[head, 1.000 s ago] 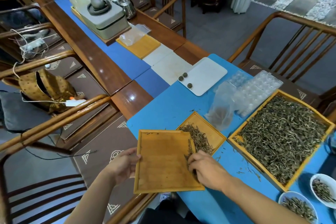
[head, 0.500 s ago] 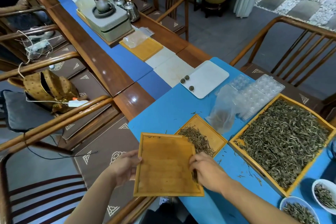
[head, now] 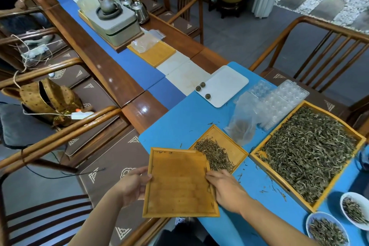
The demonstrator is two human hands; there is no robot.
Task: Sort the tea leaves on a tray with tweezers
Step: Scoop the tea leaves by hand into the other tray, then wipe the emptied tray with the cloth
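Tea leaves lie heaped in a small tray on the blue mat, just beyond the hands. A bare tray is held over the near table edge, its far right corner overlapping the small tray.

Grip: the left hand holds the bare tray's left rim, thumb on top of the rim and fingers underneath, out of sight. The right hand sits at the right rim, fingers curled over the edge onto the tray; only its back shows, so whether it pinches the rim or something small I cannot tell. No tweezers can be made out.

Count: three wooden trays at this end, the third a big tray to the right, filled with leaves. Two white bowls of leaves at lower right, both cut by the frame edge. One white plate carries three dark tea balls. One clear bag stands against clear blister moulds; how many moulds is hard to tell where they overlap. Stray leaves dot the mat between the trays.

Only a few specks cling to the bare tray's rims. A dark object at the right frame edge is too cut off to identify.
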